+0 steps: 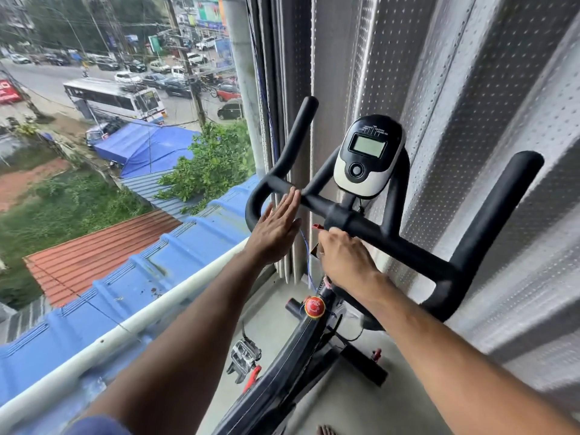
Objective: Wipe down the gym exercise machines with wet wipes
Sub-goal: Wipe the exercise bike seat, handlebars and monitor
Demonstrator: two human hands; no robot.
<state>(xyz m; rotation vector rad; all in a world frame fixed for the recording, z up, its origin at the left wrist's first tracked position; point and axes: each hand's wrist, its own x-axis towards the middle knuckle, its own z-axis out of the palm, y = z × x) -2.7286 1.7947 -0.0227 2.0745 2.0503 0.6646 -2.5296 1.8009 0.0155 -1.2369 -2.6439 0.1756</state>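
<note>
An exercise bike [301,350] stands by a window [125,152], its black handlebar [386,237] spreading before a perforated metal wall [470,105]. The person's left hand [276,229] is flat, fingers straight and together, fingertips touching the handlebar's left bend. The right hand [343,260] is curled just below the handlebar's centre clamp, beside a small red part [317,227]; whether it holds a wipe cannot be told. A black-and-white console [367,155] sits above the bar. Lower on the frame are a red knob [314,306] and a metal pedal [244,356].
</note>
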